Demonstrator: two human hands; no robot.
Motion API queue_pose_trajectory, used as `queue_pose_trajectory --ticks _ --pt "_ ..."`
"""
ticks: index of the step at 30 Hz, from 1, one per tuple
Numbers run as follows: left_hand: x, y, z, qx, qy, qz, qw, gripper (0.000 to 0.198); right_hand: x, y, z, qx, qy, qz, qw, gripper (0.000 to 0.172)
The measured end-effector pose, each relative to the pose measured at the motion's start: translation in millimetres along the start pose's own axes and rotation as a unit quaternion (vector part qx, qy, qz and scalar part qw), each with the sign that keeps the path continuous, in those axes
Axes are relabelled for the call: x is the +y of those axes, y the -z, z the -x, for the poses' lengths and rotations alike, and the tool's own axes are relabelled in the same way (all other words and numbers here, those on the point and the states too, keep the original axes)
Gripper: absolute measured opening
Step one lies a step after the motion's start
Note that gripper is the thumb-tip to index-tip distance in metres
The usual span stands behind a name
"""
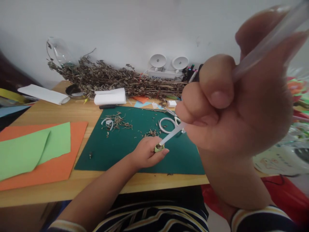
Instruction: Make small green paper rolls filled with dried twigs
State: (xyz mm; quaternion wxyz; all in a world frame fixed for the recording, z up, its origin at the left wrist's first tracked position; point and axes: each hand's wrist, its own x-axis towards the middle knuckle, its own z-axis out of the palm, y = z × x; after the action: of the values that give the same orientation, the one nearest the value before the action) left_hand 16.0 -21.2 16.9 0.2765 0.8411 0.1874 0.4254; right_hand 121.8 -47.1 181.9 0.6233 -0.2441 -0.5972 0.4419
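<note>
My right hand [236, 106] is raised close to the camera, fingers wrapped round a long clear stick [265, 42] that looks like a glue stick. Its lower tip [169, 137] reaches down into a small green roll [158, 148]. My left hand [147, 151] rests on the dark green cutting mat [116, 151] and pinches that green roll between thumb and fingers. Bits of dried twig [118, 121] lie scattered on the mat behind the left hand.
Orange paper [60, 161] with light green sheets [29, 148] lies at the left of the wooden table [154, 185]. A heap of dried branches [116, 79] runs along the wall. Scissors with white handles [169, 124], a white paper roll [109, 96] and colourful clutter at the right.
</note>
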Motion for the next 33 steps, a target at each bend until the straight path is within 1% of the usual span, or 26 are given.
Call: queue_pose_trajectory --ticks 2,6,7,9,11,14,15,17,19,22,25,28,33 --pt "-1 -0.5 0 -0.002 0.004 -0.003 1.0 0.022 -4 -2 0 -0.013 0.002 0.01 1.0 0.02" --pt "0 0.1 0 -0.003 0.003 -0.014 1.0 0.023 -6 -7 2 0.018 0.022 0.028 0.999 0.025" --pt "0 0.5 0 -0.001 0.0 -0.019 1.0 0.023 -5 -8 3 0.018 0.027 0.026 0.999 0.028" --pt "1 1.5 -1 0.006 -0.012 -0.035 0.999 0.024 2 -7 8 0.001 0.029 0.011 1.0 0.033" --pt "3 2.5 -2 0.012 -0.028 -0.048 0.998 0.026 12 -5 15 -0.028 0.028 -0.021 0.999 0.034" --pt "4 3.4 -2 0.019 -0.038 -0.068 0.997 0.028 29 -1 25 -0.088 0.02 -0.066 0.994 0.023" --pt "4 3.3 -2 0.017 -0.039 -0.075 0.996 0.027 33 -1 28 -0.098 0.01 -0.071 0.993 0.022" --pt "2 2.2 -1 0.011 -0.039 -0.086 0.995 0.026 40 -1 32 -0.097 -0.004 -0.074 0.992 0.022" --pt "-1 0.3 0 0.009 -0.044 -0.084 0.995 0.024 47 -2 34 -0.093 0.001 -0.085 0.992 0.025" --pt "-4 -2.2 1 0.033 -0.064 -0.069 0.995 0.021 60 -2 35 -0.111 0.0 -0.103 0.988 0.026" --pt "-2 -1.7 -1 0.045 -0.091 -0.058 0.993 0.023 69 1 37 -0.106 -0.014 -0.103 0.989 0.027" --pt "1 0.6 -2 0.036 -0.104 -0.056 0.992 0.026 72 5 38 -0.099 -0.001 -0.112 0.989 0.028" --pt "3 1.2 -2 0.032 -0.078 -0.038 0.996 0.027 70 6 39 -0.124 0.008 -0.086 0.988 0.037"
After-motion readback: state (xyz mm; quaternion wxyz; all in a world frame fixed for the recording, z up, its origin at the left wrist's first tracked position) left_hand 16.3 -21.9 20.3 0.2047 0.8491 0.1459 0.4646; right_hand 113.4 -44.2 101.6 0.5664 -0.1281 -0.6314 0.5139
